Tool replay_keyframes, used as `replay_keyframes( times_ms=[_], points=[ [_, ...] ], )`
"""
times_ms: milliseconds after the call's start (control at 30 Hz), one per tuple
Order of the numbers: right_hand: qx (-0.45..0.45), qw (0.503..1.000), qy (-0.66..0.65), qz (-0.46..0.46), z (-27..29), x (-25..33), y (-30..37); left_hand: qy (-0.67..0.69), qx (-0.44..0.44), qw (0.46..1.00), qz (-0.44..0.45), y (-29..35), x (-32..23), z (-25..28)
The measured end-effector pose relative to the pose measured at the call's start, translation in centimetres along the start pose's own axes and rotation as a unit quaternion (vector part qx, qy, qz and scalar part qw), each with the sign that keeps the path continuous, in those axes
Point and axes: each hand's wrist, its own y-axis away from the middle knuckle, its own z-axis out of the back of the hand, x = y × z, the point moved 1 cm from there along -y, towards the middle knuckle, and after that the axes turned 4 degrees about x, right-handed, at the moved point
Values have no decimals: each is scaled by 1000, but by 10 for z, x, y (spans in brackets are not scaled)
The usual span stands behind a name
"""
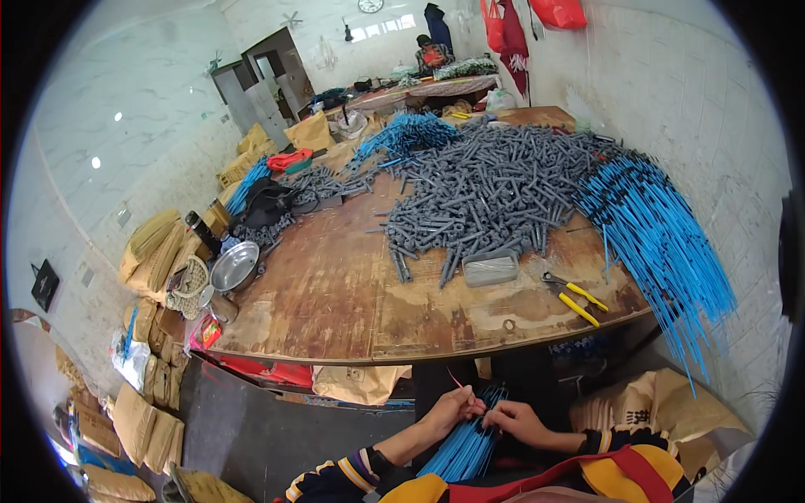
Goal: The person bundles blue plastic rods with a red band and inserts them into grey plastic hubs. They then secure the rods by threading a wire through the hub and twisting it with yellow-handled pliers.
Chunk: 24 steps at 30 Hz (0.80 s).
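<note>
One blue bundle (461,451) slants lengthwise up-right toward the table (327,310), left hand (451,411) and right hand (518,421) at its far end, fingers curled nearly closed, exact hold unclear.

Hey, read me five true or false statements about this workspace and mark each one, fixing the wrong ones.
1. The pliers lie on the table. True.
2. The pliers have red handles. False: they are yellow.
3. The bowl is left of the grey pile. True.
4. Both hands rest on the tabletop. False: the left hand and right hand are at a small blue bundle, off the table's near edge.
5. A large blue bundle hangs over the table's right edge. True.
</note>
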Motion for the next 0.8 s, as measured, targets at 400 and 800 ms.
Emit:
replay_keyframes(
  times_ms=[400, 800],
  points=[
    [279, 912, -215, -210, 48, 14, -74, -127, 9, 973, -195, 13, -4, -9],
    [254, 937, -108, -215, 47, 24, -81, -223, 145, 964, -5, -5, -40, 3]
  ],
)
